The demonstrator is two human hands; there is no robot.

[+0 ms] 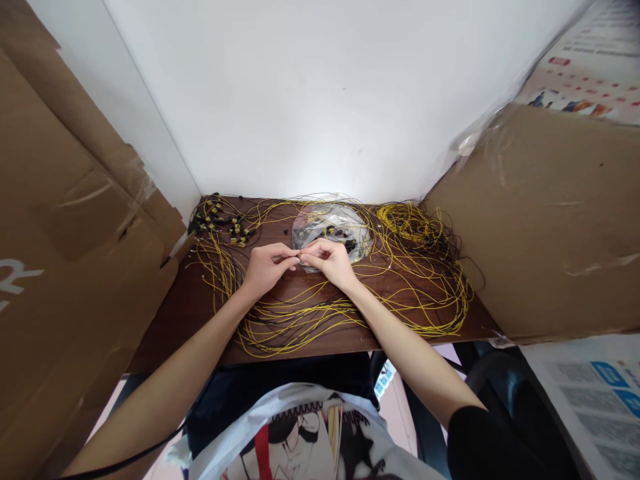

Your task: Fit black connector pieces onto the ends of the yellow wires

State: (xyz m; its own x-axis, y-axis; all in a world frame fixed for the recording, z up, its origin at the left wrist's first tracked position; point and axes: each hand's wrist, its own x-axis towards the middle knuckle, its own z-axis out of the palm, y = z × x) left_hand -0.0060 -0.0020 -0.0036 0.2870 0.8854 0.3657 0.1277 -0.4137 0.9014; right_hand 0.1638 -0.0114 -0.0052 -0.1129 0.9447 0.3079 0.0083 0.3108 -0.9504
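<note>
Over the middle of the brown table, my left hand [270,267] and my right hand [330,261] meet fingertip to fingertip. Both are pinched closed around something small, mostly covered by the fingers, too small to name. Just behind them lies a clear plastic bag [314,217] with small black parts [350,244] in it. Yellow and black wires [300,319] run in loose loops across the table in front of my hands and round to the right.
Small black and yellow connectors [235,230] are heaped at the back left. A coil of yellow wire [410,223] lies at the back right. Cardboard walls [75,233] stand on the left and right, a white wall [325,100] behind. The table [170,333] ends near my body.
</note>
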